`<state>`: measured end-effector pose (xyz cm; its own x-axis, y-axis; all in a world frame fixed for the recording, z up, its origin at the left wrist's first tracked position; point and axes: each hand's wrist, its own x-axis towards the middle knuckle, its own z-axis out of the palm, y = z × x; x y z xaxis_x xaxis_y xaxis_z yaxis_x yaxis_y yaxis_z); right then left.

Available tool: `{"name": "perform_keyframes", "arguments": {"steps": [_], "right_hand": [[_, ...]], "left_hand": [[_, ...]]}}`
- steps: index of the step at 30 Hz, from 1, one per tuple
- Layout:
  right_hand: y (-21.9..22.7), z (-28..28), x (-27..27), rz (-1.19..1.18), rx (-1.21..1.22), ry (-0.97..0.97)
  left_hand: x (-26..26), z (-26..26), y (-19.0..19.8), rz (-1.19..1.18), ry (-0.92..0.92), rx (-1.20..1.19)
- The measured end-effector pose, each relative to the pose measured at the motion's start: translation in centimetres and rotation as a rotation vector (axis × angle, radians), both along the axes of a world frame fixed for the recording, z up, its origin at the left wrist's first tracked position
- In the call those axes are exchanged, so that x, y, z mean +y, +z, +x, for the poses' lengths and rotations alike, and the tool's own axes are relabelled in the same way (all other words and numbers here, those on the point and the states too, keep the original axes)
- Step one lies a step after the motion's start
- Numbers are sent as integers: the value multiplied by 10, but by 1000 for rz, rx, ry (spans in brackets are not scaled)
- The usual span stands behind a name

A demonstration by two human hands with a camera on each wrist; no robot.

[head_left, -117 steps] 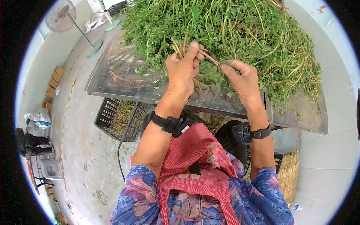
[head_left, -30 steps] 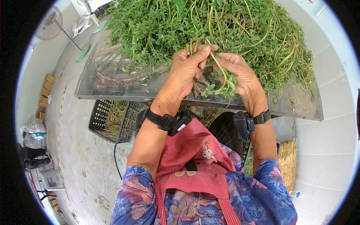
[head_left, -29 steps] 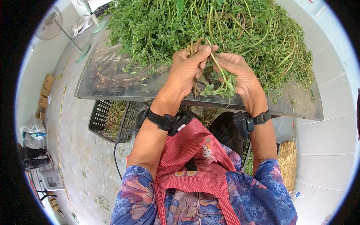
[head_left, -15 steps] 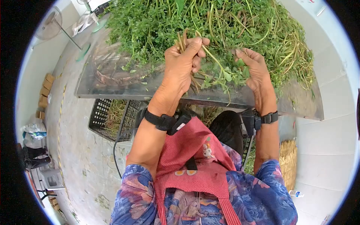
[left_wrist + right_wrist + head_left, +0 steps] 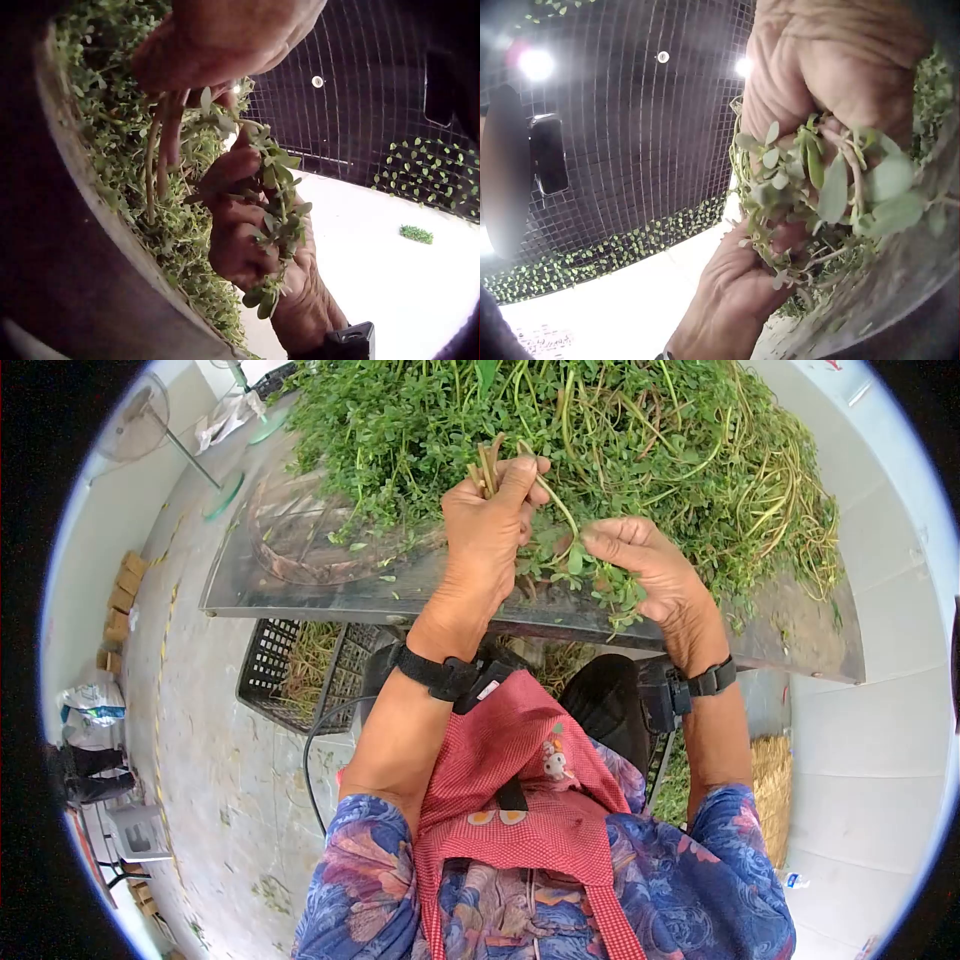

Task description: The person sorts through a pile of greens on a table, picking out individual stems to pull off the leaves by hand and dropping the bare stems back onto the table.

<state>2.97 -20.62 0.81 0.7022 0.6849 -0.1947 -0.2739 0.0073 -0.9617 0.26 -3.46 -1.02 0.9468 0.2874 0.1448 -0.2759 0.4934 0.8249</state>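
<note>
The left hand (image 5: 487, 525) gripped a small bunch of stems (image 5: 487, 463), cut ends pointing up, fingers curled tight to keep them gathered above the tabletop's (image 5: 300, 585) near edge. The right hand (image 5: 650, 565) pinched a leafy sprig (image 5: 575, 555) that ran from that bunch, apparently stripping or aligning it. Behind both lay the big heap of greens (image 5: 640, 440). Leaves hid the right fingertips, and the heap's far side was cut off.

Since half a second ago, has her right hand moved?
Yes. The right hand has come down and inward from the pile of greens toward the table edge, closing on the left hand.
</note>
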Motion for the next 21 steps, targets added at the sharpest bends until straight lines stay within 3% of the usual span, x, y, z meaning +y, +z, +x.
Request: {"name": "perform_keyframes", "arguments": {"steps": [3, 5, 6, 9, 11, 13, 15, 16, 18, 19, 20, 21], "right_hand": [[0, -2, 6, -19, -86, -13], [-5, 3, 8, -100, -318, -201], [-4, 7, 7, -101, -309, -209], [15, 14, 0, 17, -280, -388], [26, 10, -1, 190, -182, -465], [25, 5, 2, 258, -147, -458], [18, 4, 2, 143, -373, -559], [17, 4, 2, 143, -370, -560], [17, 3, 1, -126, -689, -644], [22, 1, -6, -128, -686, -651], [31, -4, -17, 62, -430, -666], [35, -11, -23, 247, -171, -669]], "left_hand": [[-3, -1, 2, 18, 62, 22], [-6, -4, 2, 160, 140, -50], [-10, -5, 1, 300, 212, -123], [-23, -11, 4, 332, 175, -195], [-23, -11, 7, 250, 148, -195], [-24, -14, 14, 3, 40, -220], [-25, -17, 16, -11, 20, -216], [-27, -18, 16, -5, 5, -211], [-26, -19, 18, 3, -17, -204], [-22, -18, 21, -113, -32, -188], [-15, -15, 22, -231, -46, -170], [6, -11, 21, -398, -173, -247]]}}
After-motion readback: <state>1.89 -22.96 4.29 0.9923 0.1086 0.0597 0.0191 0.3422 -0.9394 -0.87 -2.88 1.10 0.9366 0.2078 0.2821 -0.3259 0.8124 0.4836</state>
